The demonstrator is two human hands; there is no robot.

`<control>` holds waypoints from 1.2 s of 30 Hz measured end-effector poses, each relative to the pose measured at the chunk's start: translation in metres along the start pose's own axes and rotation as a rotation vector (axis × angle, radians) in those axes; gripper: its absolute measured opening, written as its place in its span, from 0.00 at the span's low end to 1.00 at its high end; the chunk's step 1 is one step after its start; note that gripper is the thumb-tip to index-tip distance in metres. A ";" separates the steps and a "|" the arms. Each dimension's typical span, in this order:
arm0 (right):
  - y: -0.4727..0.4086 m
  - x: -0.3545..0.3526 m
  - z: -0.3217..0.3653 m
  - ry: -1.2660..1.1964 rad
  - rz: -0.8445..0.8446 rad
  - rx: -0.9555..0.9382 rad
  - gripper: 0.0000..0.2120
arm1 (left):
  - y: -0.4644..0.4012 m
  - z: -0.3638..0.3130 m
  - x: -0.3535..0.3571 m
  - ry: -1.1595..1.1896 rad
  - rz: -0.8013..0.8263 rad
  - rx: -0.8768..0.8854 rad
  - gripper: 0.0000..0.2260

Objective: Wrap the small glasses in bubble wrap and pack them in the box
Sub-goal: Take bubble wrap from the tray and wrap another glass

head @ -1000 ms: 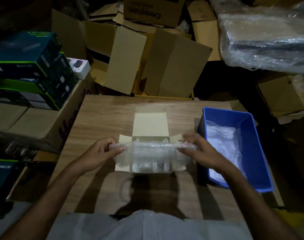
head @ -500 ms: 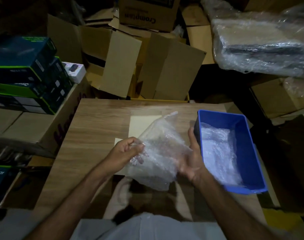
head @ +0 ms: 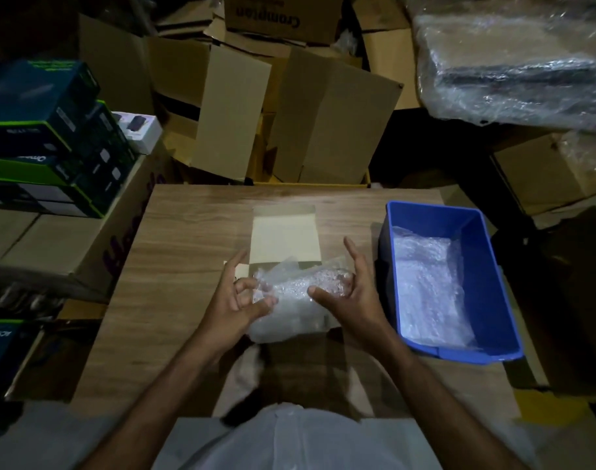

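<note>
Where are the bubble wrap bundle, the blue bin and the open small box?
bubble wrap bundle (head: 291, 305): head view, middle of the wrap.
blue bin (head: 486, 276): head view, right inner wall.
small box (head: 284, 237): head view, raised pale lid flap.

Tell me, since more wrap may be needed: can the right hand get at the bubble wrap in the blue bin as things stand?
Probably yes. The blue bin is open-topped, just beside the right hand, and nothing covers the loose bubble wrap inside; the hand must first let go of the wrapped bundle.

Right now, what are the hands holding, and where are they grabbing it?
Both hands hold the bubble wrap bundle: the left hand pinches its left end, and the right hand grips its right end.
</note>
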State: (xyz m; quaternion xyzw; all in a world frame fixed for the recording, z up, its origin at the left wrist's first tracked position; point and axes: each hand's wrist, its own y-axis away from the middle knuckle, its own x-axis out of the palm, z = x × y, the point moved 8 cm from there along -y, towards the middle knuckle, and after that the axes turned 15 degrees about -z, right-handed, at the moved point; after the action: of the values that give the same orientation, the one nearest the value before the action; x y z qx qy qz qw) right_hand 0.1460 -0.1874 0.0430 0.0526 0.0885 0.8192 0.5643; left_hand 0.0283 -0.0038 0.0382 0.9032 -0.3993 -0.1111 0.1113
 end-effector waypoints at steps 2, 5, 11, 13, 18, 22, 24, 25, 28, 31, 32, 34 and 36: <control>-0.003 0.001 0.000 0.149 0.087 -0.071 0.43 | -0.003 -0.010 0.004 -0.113 0.115 0.070 0.36; -0.003 0.006 0.000 0.391 0.108 -0.153 0.35 | -0.009 -0.019 0.007 -0.380 0.131 0.175 0.27; -0.012 0.003 0.003 0.480 0.156 -0.224 0.05 | -0.007 -0.031 0.008 -0.643 0.186 0.418 0.09; -0.011 -0.005 0.003 0.256 0.157 -0.047 0.08 | 0.000 -0.033 0.012 -0.398 0.314 0.288 0.06; -0.004 0.002 -0.029 -0.094 0.127 0.274 0.19 | 0.003 -0.009 0.022 -0.077 0.257 -0.077 0.14; -0.001 -0.006 -0.049 0.006 -0.063 0.221 0.30 | -0.002 0.013 0.011 -0.006 0.065 -0.127 0.23; 0.005 -0.003 -0.049 -0.021 0.003 0.168 0.34 | -0.001 0.015 0.008 0.011 0.038 -0.073 0.23; 0.008 -0.001 -0.047 -0.034 0.039 0.134 0.35 | -0.001 0.016 0.007 -0.026 0.041 -0.024 0.20; 0.013 0.003 -0.038 -0.088 0.132 0.045 0.36 | -0.002 0.019 0.004 -0.150 0.098 0.059 0.12; 0.012 0.003 -0.030 -0.039 0.203 -0.055 0.38 | 0.004 0.024 0.004 -0.054 0.184 -0.087 0.28; 0.011 0.003 -0.029 0.026 0.230 -0.093 0.37 | 0.005 0.024 0.003 -0.073 0.192 -0.092 0.33; 0.011 0.005 -0.032 0.170 0.261 -0.165 0.36 | 0.004 0.026 0.002 -0.154 0.191 -0.056 0.37; 0.009 0.006 -0.036 0.245 0.238 -0.208 0.32 | -0.004 0.026 -0.002 -0.298 0.157 0.023 0.36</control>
State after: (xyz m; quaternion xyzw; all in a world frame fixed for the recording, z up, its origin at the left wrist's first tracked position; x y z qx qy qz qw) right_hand 0.1285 -0.1881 0.0099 -0.0963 0.0645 0.8851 0.4508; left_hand 0.0225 -0.0029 0.0128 0.8439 -0.4821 -0.2302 0.0488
